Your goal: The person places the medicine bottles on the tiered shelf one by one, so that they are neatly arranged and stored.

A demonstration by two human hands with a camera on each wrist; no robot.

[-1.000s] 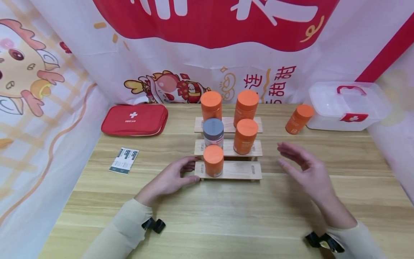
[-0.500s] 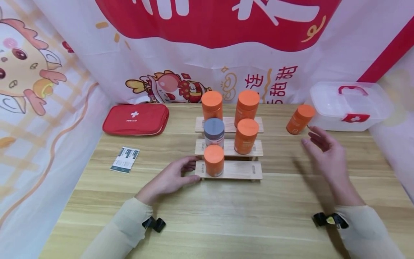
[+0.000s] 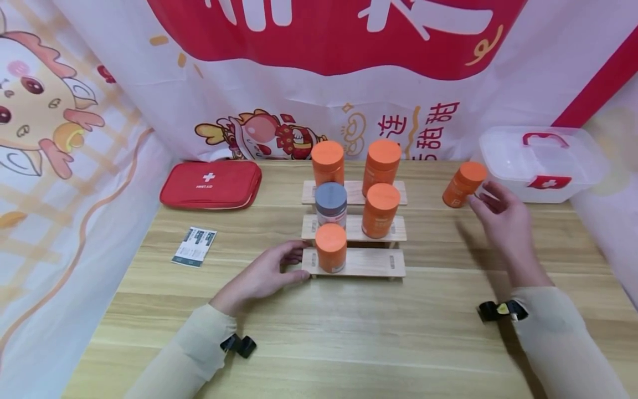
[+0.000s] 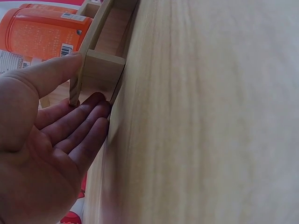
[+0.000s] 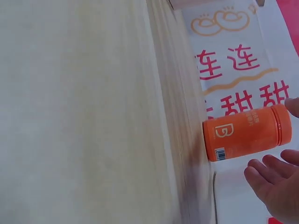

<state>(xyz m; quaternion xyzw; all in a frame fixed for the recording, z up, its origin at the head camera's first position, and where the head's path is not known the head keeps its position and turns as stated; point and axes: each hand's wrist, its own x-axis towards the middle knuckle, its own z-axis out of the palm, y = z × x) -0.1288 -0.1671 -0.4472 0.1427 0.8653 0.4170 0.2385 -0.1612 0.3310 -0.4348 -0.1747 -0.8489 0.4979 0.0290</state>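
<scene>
A three-step wooden rack [image 3: 366,260] stands mid-table, bearing several orange jars and one grey-lidded jar [image 3: 331,202]. At its left end, my left hand [image 3: 264,272] holds the lowest board, thumb on one edge and index finger at the other, as the left wrist view shows. An orange jar [image 3: 382,210] stands on the middle step, and another orange jar [image 3: 331,249] is on the lowest. Farther right, my right hand [image 3: 505,224] is beside a lone upright orange jar [image 5: 243,133]. Thumb and fingers are spread near its lid; the right wrist view shows a gap below the fingers.
Behind the lone jar stands a clear plastic box [image 3: 540,166] with a red handle. To the left lie a red first-aid pouch [image 3: 211,185] and a printed card [image 3: 195,246]. A printed cloth [image 3: 279,83] hangs behind the table.
My right hand has moved right and away from me, from beside the rack to the lone orange jar. The left hand stays at the rack's left end.
</scene>
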